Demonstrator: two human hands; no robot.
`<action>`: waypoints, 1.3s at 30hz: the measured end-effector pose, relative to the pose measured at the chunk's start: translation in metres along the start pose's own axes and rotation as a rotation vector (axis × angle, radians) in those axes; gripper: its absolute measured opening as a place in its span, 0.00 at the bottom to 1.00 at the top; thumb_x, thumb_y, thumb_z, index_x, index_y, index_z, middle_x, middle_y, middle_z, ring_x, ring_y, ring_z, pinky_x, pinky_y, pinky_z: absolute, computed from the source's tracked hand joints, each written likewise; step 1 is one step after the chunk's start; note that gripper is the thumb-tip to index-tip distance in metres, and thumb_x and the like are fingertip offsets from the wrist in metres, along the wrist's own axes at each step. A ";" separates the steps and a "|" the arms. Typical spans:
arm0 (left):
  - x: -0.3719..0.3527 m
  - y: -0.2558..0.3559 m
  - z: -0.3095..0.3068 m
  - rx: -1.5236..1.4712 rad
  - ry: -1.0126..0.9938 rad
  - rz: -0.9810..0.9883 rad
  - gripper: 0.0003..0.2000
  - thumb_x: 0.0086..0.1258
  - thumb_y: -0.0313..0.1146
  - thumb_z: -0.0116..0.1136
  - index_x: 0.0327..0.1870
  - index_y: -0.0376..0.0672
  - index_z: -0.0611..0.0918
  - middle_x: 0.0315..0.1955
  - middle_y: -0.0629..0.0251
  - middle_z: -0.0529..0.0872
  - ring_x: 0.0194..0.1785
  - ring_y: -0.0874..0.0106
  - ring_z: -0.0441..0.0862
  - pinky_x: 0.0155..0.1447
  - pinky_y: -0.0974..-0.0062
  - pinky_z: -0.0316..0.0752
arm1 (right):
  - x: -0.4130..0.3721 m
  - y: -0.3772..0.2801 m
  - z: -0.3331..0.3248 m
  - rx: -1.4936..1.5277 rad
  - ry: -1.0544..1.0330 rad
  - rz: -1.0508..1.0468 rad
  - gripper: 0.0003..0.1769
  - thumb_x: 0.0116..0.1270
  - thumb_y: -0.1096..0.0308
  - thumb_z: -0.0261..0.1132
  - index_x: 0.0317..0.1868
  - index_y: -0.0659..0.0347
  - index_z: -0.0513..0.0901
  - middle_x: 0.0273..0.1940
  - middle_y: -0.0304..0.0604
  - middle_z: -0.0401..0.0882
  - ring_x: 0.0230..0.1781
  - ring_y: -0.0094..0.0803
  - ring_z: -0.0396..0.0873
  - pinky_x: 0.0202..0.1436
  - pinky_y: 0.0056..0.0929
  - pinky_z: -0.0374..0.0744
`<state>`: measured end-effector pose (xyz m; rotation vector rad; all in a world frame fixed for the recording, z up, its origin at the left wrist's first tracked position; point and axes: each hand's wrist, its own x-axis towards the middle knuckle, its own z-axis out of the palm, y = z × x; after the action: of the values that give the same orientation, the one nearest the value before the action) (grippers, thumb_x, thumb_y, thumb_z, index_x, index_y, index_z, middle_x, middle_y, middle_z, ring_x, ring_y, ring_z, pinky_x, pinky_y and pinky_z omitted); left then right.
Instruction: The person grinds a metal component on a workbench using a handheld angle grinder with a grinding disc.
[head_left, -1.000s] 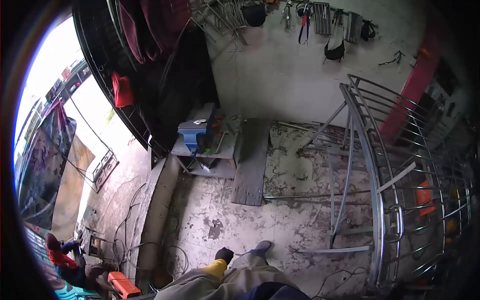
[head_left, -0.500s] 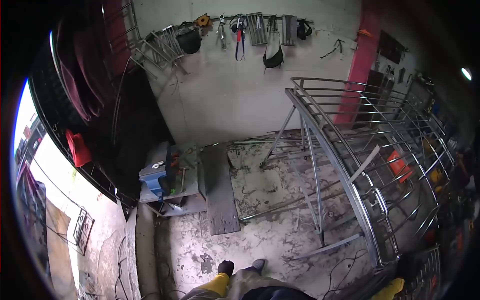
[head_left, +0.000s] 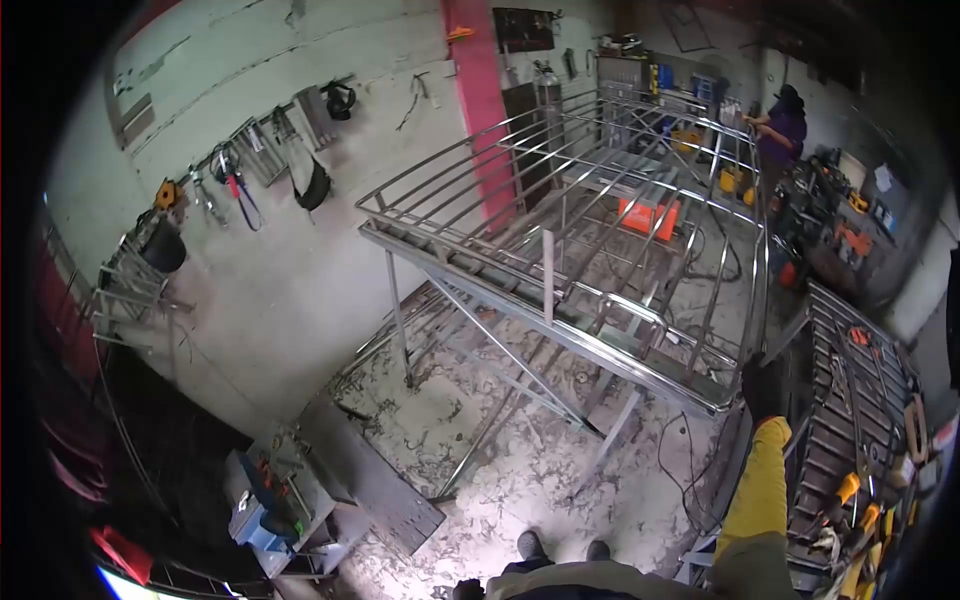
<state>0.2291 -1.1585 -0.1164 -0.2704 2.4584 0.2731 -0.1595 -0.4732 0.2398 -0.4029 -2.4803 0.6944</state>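
Observation:
A large welded frame of shiny metal tubes (head_left: 640, 345) stands on legs in front of me. At its near right corner is my right hand (head_left: 763, 388), in a dark glove with a yellow sleeve behind it. The glove overlaps the end of the frame's rail, and its dark fingers blend into the shadow there. My left hand (head_left: 468, 590), also dark-gloved, hangs low at the bottom edge beside my body. It is partly cut off, with its fingers not distinct.
A rack of tools (head_left: 860, 400) stands close on my right. At lower left are a blue bench vise (head_left: 262, 532) and a wooden plank (head_left: 385, 490). An orange box (head_left: 648, 217) sits beyond the bars. Another person (head_left: 783, 130) is at the far right. Cables (head_left: 690, 470) lie on the floor.
My view has swung right, bringing the whole frame, the tool rack and the other person into sight. My right arm now reaches forward to the frame's corner; my left hand sits lower in view.

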 end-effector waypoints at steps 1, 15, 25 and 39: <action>0.007 -0.002 0.002 0.018 0.006 0.040 0.17 0.73 0.50 0.59 0.50 0.48 0.89 0.52 0.58 0.92 0.59 0.54 0.88 0.63 0.52 0.82 | -0.007 -0.022 -0.010 -0.140 0.016 -0.037 0.16 0.75 0.54 0.60 0.51 0.55 0.83 0.40 0.60 0.87 0.40 0.64 0.86 0.41 0.60 0.82; 0.057 0.008 -0.031 0.002 0.147 0.210 0.04 0.73 0.37 0.63 0.38 0.52 0.87 0.37 0.69 0.93 0.48 0.64 0.90 0.53 0.61 0.82 | -0.011 -0.034 -0.010 -0.125 0.041 0.095 0.15 0.75 0.52 0.61 0.47 0.54 0.84 0.40 0.59 0.88 0.45 0.64 0.86 0.43 0.56 0.82; 0.052 0.009 -0.041 0.130 -0.046 0.206 0.15 0.70 0.52 0.65 0.42 0.49 0.87 0.46 0.60 0.91 0.56 0.57 0.87 0.61 0.54 0.79 | -0.023 -0.073 -0.034 -0.049 0.048 0.086 0.20 0.77 0.52 0.59 0.45 0.62 0.85 0.37 0.65 0.86 0.41 0.67 0.85 0.41 0.59 0.81; 0.060 0.023 -0.045 -0.039 0.133 0.380 0.16 0.68 0.49 0.65 0.41 0.45 0.84 0.40 0.56 0.90 0.51 0.53 0.87 0.56 0.54 0.79 | -0.137 -0.068 -0.008 0.607 0.140 -0.073 0.15 0.79 0.65 0.59 0.58 0.62 0.84 0.54 0.51 0.86 0.55 0.41 0.84 0.58 0.38 0.80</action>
<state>0.1509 -1.1561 -0.1166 0.1731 2.6270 0.4774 -0.0526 -0.5821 0.2270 -0.1230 -2.0117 1.2801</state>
